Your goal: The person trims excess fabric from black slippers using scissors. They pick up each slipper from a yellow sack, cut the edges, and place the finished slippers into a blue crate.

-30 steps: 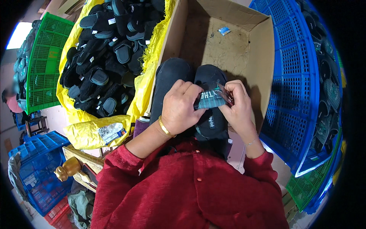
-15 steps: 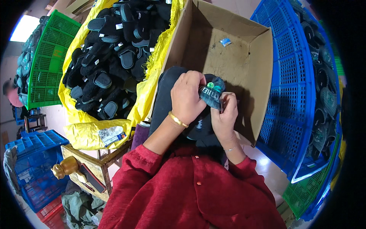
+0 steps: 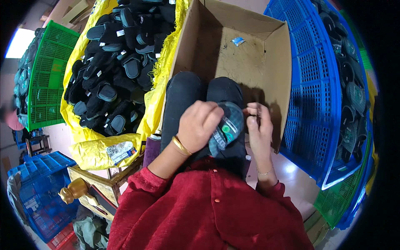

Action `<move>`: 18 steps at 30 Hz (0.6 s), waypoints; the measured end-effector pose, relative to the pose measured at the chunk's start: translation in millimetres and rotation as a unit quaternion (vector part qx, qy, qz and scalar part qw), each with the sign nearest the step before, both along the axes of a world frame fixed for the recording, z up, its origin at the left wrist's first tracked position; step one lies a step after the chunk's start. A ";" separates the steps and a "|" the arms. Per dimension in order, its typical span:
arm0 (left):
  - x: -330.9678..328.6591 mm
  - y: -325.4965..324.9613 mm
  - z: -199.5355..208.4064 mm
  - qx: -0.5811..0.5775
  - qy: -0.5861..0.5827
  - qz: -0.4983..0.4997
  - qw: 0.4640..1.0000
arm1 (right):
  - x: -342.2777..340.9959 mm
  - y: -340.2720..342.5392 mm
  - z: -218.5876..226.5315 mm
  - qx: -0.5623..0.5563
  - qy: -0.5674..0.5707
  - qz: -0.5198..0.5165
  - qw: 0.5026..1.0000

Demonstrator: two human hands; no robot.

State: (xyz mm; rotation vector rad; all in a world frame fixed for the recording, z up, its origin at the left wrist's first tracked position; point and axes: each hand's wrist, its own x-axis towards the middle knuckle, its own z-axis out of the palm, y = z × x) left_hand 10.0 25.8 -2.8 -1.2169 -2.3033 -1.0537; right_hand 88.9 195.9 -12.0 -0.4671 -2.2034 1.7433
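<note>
My left hand (image 3: 199, 127) is closed round the side of a dark teal slipper (image 3: 234, 118), held above my lap. A round bright green sticker and pale lettering show on its surface, and its left side is hidden behind my fingers. To the right of the slipper is my right hand (image 3: 260, 131), its fingers curled with a gap between thumb and forefinger. Nothing can be seen in it, and its fingertips are close to the slipper's edge.
Beyond my knees stands an open cardboard box (image 3: 284, 71) with a small blue-and-white packet (image 3: 238, 41) inside. Left of it, a yellow sack (image 3: 160, 89) overflows with black slippers (image 3: 107, 92). A blue crate (image 3: 308, 93) rises at the right. A gold figurine (image 3: 74, 190) sits on a wooden stand (image 3: 109, 183).
The slipper has come down toward my lap and turned, so its green sticker faces up. My right hand has let go of it and moved slightly right.
</note>
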 end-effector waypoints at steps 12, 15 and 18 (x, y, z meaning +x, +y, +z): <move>35.6 -43.8 -2.4 -0.081 -0.043 0.036 0.995 | 8.6 -4.2 -21.3 0.008 -0.107 -0.011 0.994; 59.1 -64.6 -3.6 -0.105 -0.123 0.069 0.984 | 12.2 -6.5 -26.8 -0.016 -0.077 0.019 0.997; 78.2 -68.1 -4.7 -0.186 -0.138 -0.083 0.969 | 14.7 -0.2 -31.7 -0.063 -0.077 0.029 0.995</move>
